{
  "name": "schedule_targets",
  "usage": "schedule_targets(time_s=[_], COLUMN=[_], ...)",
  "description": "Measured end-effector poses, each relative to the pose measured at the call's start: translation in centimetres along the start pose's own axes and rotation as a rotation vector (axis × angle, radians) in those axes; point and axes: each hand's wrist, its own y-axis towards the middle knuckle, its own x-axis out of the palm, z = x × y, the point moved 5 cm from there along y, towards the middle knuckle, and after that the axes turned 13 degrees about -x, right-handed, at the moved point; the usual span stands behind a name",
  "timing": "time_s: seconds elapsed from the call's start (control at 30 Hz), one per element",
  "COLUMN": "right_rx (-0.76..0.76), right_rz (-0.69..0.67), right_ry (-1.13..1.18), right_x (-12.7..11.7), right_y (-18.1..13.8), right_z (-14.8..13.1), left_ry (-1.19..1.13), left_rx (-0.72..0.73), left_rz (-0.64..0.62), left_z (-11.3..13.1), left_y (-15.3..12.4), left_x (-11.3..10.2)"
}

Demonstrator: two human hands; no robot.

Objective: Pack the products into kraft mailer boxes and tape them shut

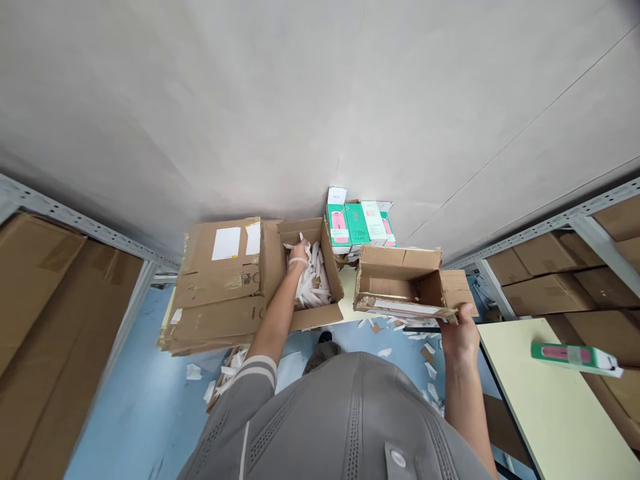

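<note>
My left hand [299,252] reaches into an open cardboard box [334,273] partly filled with white paper strips [315,277]. Its fingers look closed, with white strips sticking out at the sides; they are partly hidden. A pale band circles the wrist. With my right hand [460,333] I grip the near right corner of a second, smaller open cardboard box [400,260], fingers curled around its torn edge. This box is tilted toward me, and its brown inner walls and base show. Its right flap [457,290] hangs outward.
Flattened cardboard [215,287] is stacked at left. Green and white product boxes [357,223] stand against the wall. Another green box [575,357] lies on the pale right table [545,400]. Paper scraps litter the blue floor [145,387]. Racks with cartons [555,293] flank both sides.
</note>
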Motion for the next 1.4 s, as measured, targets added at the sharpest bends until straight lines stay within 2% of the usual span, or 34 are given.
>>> schedule_targets(time_s=[0.17,0.4,0.53,0.67,0.77,0.9,1.0,1.07,1.23,1.4], right_rx=[-0.028,-0.033,-0.027,0.002,0.01,0.023,0.03,0.021,0.013,0.027], right_rz=[-0.006,-0.035,-0.08,-0.13,-0.139,-0.115,-0.105,-0.108,-0.064,-0.035], right_ry=[0.028,0.05,0.05,0.043,0.038,0.037,0.045,0.069,0.115,0.121], right_x=[0.8,2.6,3.7,4.4,4.4,3.7,3.0,2.6,1.4,0.1], right_y=[1.0,1.2,0.9,0.5,0.2,-0.3,-0.8,-1.2,-1.6,-1.8], right_z=[0.4,0.8,1.0,1.3,1.2,0.6,0.0,-0.4,-0.7,-0.8], left_ry=[-0.228,-0.646,-0.82,-0.855,-0.783,-0.577,-0.41,-0.33,-0.174,-0.179], left_rx=[0.069,0.295,0.465,0.699,0.948,1.22,1.313,1.329,1.351,1.37], left_rz=[0.165,0.496,0.603,0.575,0.457,0.108,-0.174,-0.298,-0.431,-0.489], left_z=[-0.6,-0.7,1.2,5.0,8.8,13.7,16.2,17.3,18.1,18.4], left_y=[-2.1,-7.9,-11.5,-16.1,-19.8,-23.0,-23.9,-24.1,-24.6,-24.8], left_x=[-5.4,-13.6,-17.3,-18.9,-18.2,-14.7,-11.5,-9.6,-6.8,-6.2])
